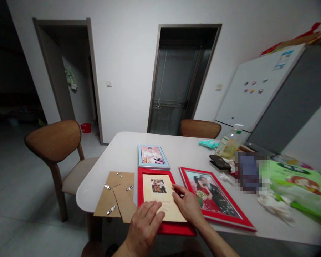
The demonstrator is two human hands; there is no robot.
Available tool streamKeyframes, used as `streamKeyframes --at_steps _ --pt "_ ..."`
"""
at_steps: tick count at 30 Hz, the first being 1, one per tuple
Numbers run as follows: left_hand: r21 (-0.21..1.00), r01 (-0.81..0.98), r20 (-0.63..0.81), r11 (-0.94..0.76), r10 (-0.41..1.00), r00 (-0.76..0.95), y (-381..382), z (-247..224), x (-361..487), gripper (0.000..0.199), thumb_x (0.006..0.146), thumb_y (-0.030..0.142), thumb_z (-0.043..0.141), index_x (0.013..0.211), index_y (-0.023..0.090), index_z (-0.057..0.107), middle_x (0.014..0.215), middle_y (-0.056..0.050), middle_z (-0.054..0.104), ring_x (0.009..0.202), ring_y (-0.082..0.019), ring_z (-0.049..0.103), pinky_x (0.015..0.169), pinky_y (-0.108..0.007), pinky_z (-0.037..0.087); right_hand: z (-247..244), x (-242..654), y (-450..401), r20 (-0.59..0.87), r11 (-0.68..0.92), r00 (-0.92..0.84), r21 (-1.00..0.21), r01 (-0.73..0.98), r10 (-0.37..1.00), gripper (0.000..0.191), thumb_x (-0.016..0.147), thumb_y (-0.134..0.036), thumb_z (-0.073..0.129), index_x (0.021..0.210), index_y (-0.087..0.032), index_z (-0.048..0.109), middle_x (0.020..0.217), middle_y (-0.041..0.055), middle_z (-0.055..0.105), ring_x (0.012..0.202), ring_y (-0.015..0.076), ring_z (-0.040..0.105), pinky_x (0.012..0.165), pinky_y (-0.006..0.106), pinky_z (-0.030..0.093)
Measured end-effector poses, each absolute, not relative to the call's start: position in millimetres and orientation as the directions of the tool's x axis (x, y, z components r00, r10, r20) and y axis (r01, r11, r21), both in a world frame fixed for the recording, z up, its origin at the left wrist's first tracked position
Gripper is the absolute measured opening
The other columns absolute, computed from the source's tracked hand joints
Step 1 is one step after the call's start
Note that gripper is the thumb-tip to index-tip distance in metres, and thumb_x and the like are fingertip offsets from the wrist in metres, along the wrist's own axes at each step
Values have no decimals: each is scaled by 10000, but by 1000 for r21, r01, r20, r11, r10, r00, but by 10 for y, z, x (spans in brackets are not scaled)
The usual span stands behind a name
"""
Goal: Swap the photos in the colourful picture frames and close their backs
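Observation:
On the white table [176, 142], a cream sheet [163, 200] with a small printed picture lies on a red frame [141, 185]. My left hand [147, 225] rests on the sheet's lower left part, its fingers close together. At the sheet's right edge is my right hand [187, 205], with thumb and forefinger near each other; whether they pinch the edge is too small to tell. A brown backing board [107, 196] with metal clips lies to the left. Behind the red frame sits a light blue framed photo [152, 157]. Another red framed photo [214, 196] lies to the right.
A bottle [230, 142], a black wallet-like item [219, 162], a teal packet [209, 143], crumpled tissues [275, 207] and a green package [299, 182] crowd the table's right side. Wooden chairs stand at left [56, 142] and behind [200, 128].

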State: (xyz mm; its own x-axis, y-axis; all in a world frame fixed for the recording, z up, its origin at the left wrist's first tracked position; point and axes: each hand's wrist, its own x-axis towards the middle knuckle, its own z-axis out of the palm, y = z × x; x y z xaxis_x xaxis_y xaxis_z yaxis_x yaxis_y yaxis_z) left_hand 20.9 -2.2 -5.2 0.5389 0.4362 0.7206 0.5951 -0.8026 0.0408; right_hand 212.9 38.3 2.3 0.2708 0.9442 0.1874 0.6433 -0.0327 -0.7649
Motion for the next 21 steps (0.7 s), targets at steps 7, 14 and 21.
streamKeyframes --at_steps 7,14,21 --pt "203 628 634 -751 590 501 50 -54 204 254 775 181 466 1027 154 478 1151 -128 512 1077 -233 460 864 -380 442 87 2085 359 160 -73 270 -723 687 950 402 657 -281 444 1010 -146 580 836 61 655 724 176 598 667 263 438" --pt "239 616 607 -750 611 508 48 -98 214 263 784 172 441 1047 170 450 1181 -130 480 1092 -232 449 837 -370 462 104 2179 405 88 -85 228 -752 654 970 472 622 -196 468 1088 -146 523 770 34 654 642 144 582 587 230 417" --pt "255 588 587 -767 606 536 51 -97 206 259 786 163 438 1045 165 440 1185 -135 471 1096 -233 439 866 -379 438 137 2160 398 -163 -180 83 -945 272 983 591 611 -180 454 1196 -128 386 603 -18 602 491 109 537 468 202 400"
